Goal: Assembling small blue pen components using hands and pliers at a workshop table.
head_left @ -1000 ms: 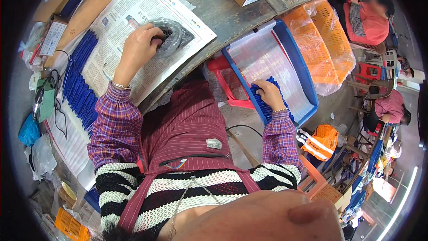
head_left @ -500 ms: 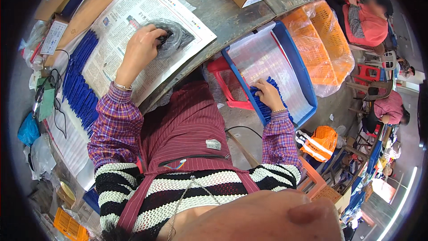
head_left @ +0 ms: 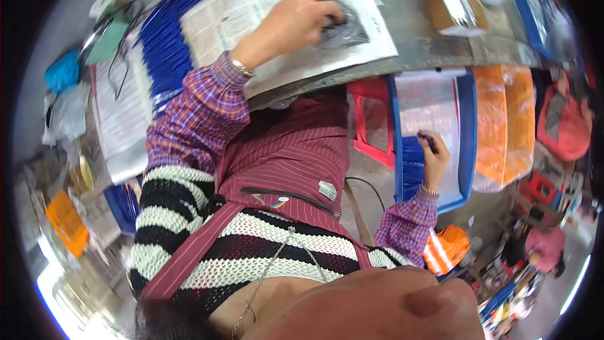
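Note:
My left hand (head_left: 301, 26) reaches over newspaper on the table, its fingers bent and closed at a crumpled clear plastic bag (head_left: 355, 30). Something dark shows at the fingertips, too blurred to name. My right hand (head_left: 435, 156) is over a blue tray (head_left: 465, 145), with its fingers bent and a gap between thumb and forefinger; nothing shows in it. Beside that hand, a bunch of slim blue sticks like pens (head_left: 412, 167) lies in the tray on a clear plastic-covered sheet. Many more blue pen-like sticks (head_left: 167, 38) lie in a row left of the newspaper (head_left: 264, 0).
A red stool (head_left: 371, 123) stands by the tray. Orange crates (head_left: 503, 126) wrapped in clear plastic are to its right. On the table at the back are an open cardboard box (head_left: 450, 3) of silvery sticks and another blue tray (head_left: 528, 9). Other people (head_left: 565, 119) sit at far right.
The view has turned, shifting the table and tray in the picture. My right hand has come off the blue sticks, its fingers lifted. My left hand stays at the plastic bag.

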{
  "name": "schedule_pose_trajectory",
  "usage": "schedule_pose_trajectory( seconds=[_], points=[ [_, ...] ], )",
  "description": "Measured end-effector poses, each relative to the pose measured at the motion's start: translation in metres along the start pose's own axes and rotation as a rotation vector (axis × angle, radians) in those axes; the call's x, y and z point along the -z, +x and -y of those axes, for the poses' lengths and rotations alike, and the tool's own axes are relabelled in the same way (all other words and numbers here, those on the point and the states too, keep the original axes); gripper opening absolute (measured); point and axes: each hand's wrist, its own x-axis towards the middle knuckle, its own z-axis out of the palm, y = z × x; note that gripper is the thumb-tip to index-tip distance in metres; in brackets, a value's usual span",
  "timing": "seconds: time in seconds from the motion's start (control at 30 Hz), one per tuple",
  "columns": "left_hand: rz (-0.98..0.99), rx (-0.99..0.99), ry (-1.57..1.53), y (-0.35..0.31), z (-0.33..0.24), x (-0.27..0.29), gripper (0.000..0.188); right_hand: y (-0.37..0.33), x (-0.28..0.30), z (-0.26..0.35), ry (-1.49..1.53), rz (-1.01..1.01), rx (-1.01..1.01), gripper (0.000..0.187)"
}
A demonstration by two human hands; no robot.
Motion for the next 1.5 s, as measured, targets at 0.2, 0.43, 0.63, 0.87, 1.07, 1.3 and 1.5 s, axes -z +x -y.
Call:
schedule_pose_trajectory(
  seconds=[0.2, 0.43, 0.63, 0.87, 1.07, 1.3, 1.5],
  points=[
    [-0.178, -0.167, -0.382, -0.034, -0.027, -0.001, 0.029, -0.004, -0.037, 0.043, 0.085, 0.138, 0.087, 0.015],
    [-0.229, -0.18, -0.74, -0.072, -0.049, -0.003, 0.011, -0.001, -0.088, 0.11, 0.264, 0.494, 0.101, 0.014],
    [-0.255, 0.02, -0.812, -0.09, -0.035, 0.001, 0.014, 0.028, -0.112, 0.132, 0.13, 0.621, 0.047, 0.013],
    [-0.291, 0.112, -0.989, -0.108, -0.024, -0.001, 0.016, 0.036, -0.14, 0.16, 0.054, 0.584, 0.144, 0.007],
    [-0.175, 0.103, -1.108, -0.102, -0.033, 0.002, 0.017, 0.032, -0.133, 0.16, 0.021, 0.517, 0.217, 0.006],
    [-0.111, 0.119, -1.183, -0.103, -0.033, 0.004, 0.017, 0.03, -0.136, 0.171, -0.024, 0.506, 0.19, 0.009],
    [-0.148, 0.132, -1.217, -0.105, -0.033, -0.007, 0.017, 0.038, -0.134, 0.159, -0.049, 0.531, 0.244, 0.014]
  ],
)
